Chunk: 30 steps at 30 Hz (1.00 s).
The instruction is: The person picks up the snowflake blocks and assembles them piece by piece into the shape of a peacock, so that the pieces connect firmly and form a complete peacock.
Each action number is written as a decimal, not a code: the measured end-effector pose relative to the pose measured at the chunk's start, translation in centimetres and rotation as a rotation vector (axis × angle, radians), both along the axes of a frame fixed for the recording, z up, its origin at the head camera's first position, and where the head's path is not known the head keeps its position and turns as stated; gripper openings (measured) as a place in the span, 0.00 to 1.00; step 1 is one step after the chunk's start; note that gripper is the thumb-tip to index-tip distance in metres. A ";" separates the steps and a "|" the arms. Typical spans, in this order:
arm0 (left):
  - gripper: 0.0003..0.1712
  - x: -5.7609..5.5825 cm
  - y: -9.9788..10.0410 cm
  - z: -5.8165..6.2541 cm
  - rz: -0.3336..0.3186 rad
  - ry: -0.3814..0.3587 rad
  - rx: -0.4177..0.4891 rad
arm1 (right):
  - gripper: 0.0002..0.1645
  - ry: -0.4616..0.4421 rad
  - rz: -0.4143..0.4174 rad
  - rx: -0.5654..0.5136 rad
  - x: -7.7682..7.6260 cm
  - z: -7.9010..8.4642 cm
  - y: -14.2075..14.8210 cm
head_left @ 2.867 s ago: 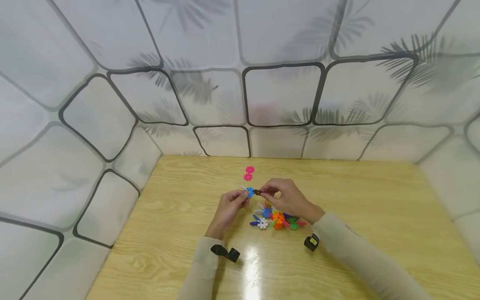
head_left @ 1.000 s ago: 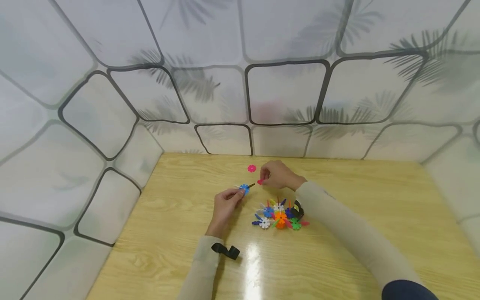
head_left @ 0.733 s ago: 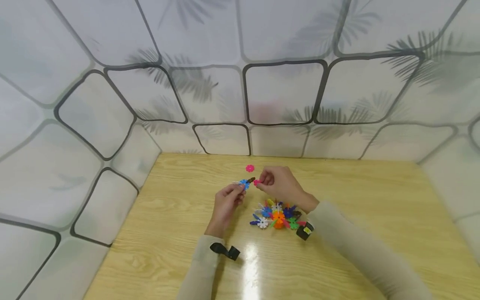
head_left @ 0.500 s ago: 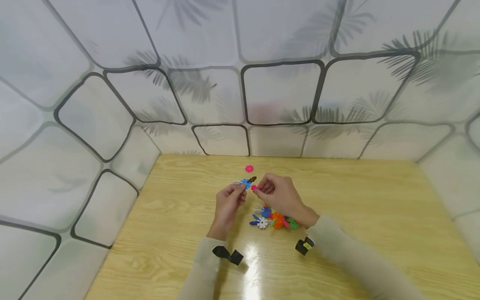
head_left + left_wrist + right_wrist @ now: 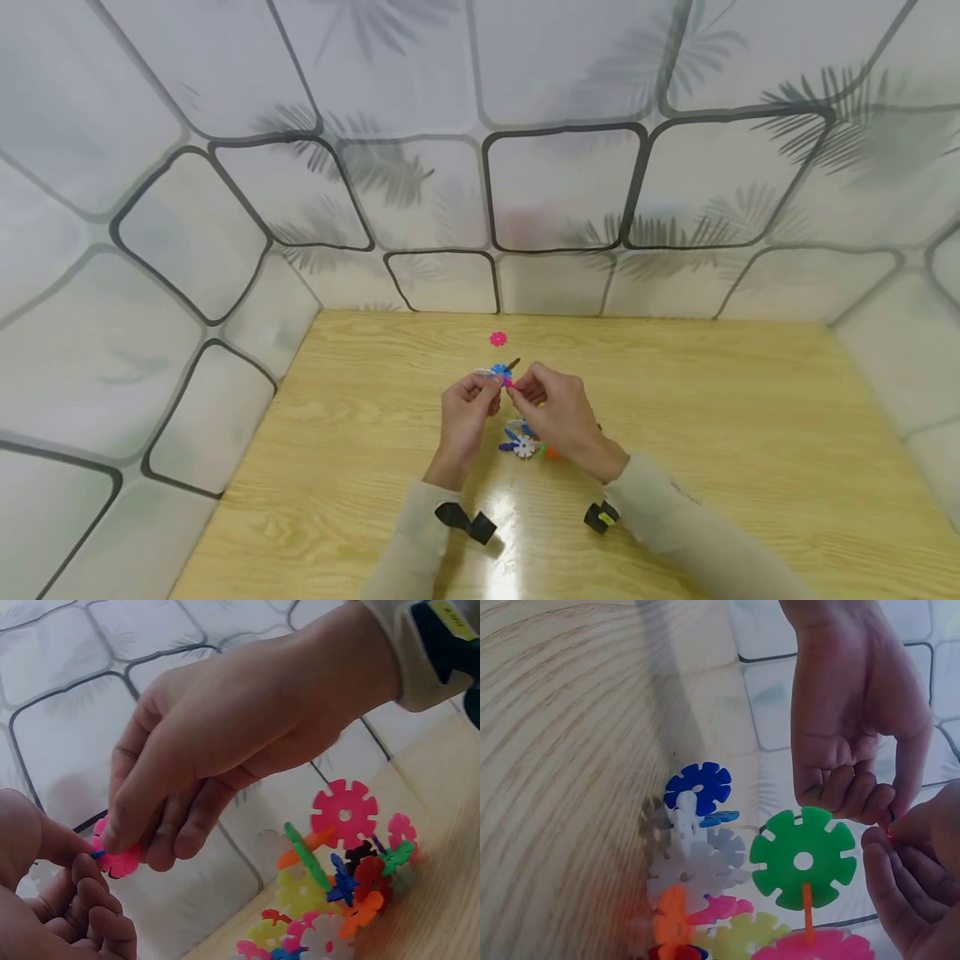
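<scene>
My left hand (image 5: 465, 421) pinches a blue notched interlocking disc (image 5: 501, 370) between thumb and fingers. A brown disc (image 5: 513, 364), seen nearly edge-on, and a white disc (image 5: 482, 372) are joined to it. From the right, my right hand (image 5: 558, 412) pinches a pink notched disc (image 5: 124, 862) against the blue one's edge. In the left wrist view a sliver of blue meets the pink rim; the fingertips hide most of the joint. Below the right hand sits a cluster of joined coloured discs, including a white disc (image 5: 524, 447) and a green disc (image 5: 802, 859).
Another pink disc (image 5: 498, 339) lies on the wooden table (image 5: 360, 417) towards the back wall. Patterned fabric walls (image 5: 555, 283) close off the table's back and sides. My right forearm and hand cover part of the cluster in the head view.
My right hand let go of the brown disc, picked up one of two pink discs at the back, and brought it down to the blue disc. The brown disc stays on the blue one.
</scene>
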<state>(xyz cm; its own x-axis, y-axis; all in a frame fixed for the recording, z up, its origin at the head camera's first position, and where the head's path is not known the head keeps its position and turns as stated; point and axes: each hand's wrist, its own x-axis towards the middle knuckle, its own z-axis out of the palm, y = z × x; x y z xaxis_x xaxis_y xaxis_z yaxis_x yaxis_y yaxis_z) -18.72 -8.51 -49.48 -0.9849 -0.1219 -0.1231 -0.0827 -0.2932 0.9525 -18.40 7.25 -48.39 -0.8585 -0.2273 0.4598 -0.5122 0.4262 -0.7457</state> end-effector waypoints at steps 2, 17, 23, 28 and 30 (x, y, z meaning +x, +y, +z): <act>0.17 0.0 0.0 -0.1 -0.005 0.003 -0.010 | 0.10 0.027 -0.003 0.000 -0.1 -0.2 -0.1; 0.06 -1.1 -4.5 -1.4 -0.007 0.167 -0.496 | 0.10 -0.212 0.179 0.332 -5.4 2.8 2.4; 0.03 -1.3 -5.7 -1.4 -0.007 0.220 -0.625 | 0.20 -0.250 0.326 0.532 -11.4 3.8 1.2; 0.05 -1.7 -4.8 -2.8 -0.091 0.228 -0.655 | 0.29 -0.295 0.389 0.694 -15.0 2.2 -0.3; 0.05 -1.7 -4.3 -3.8 -0.131 0.215 -0.644 | 0.31 -0.280 0.383 0.766 -15.9 0.1 -0.6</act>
